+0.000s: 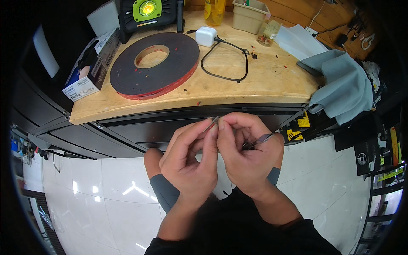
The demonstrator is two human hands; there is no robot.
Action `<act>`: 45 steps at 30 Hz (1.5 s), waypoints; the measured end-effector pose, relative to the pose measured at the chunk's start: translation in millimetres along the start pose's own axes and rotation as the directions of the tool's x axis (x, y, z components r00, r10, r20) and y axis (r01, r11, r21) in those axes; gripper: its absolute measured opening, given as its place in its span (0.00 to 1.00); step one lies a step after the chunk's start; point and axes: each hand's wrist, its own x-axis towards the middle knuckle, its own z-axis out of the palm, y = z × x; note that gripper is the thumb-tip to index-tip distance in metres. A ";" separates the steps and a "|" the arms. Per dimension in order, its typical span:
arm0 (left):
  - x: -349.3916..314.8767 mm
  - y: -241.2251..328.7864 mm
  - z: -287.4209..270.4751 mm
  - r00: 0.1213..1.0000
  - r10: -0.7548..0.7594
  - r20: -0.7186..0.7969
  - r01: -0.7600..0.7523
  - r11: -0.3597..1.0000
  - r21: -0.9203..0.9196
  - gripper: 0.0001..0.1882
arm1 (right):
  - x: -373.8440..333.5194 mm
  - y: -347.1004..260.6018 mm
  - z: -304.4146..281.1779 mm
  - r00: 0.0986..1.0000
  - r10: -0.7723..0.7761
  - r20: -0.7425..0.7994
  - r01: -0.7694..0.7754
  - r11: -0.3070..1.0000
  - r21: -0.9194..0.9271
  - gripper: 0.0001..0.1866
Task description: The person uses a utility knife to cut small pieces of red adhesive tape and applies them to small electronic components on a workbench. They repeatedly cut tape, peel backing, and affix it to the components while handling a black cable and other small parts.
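In front of the workbench edge, my left hand and my right hand meet at the fingertips. Between them they pinch a small thin strip of tape, dark grey with a bit of red. Both thumbs press against the forefingers, covering much of the strip. Tucked in the curled fingers of my right hand is a small dark tool with a shiny, flat, pointed end; its kind I cannot make out. A large roll of dark grey tape with red edges lies flat on the bench beyond my left hand.
On the wooden bench are a glove box, a work light, a white charger with a looped black cable, a beige bin and a glass jar. A grey cloth hangs over the right edge. Black drawers sit below.
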 end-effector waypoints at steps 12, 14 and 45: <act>-0.1 2.4 2.9 0.999 0.034 0.015 -0.035 0.995 0.089 0.13 | 0.1 1.7 -1.7 1.000 0.011 -0.005 -0.012 0.999 -0.042 0.07; -0.3 2.6 3.8 0.999 0.032 0.016 -0.033 0.995 0.092 0.13 | -0.2 4.2 -2.1 1.000 -0.002 -0.017 0.002 0.999 -0.046 0.07; -3.5 -1.8 2.7 0.999 0.047 0.024 -0.050 0.986 0.162 0.13 | -6.6 14.8 0.0 0.998 0.007 -0.060 -0.010 0.999 -0.041 0.08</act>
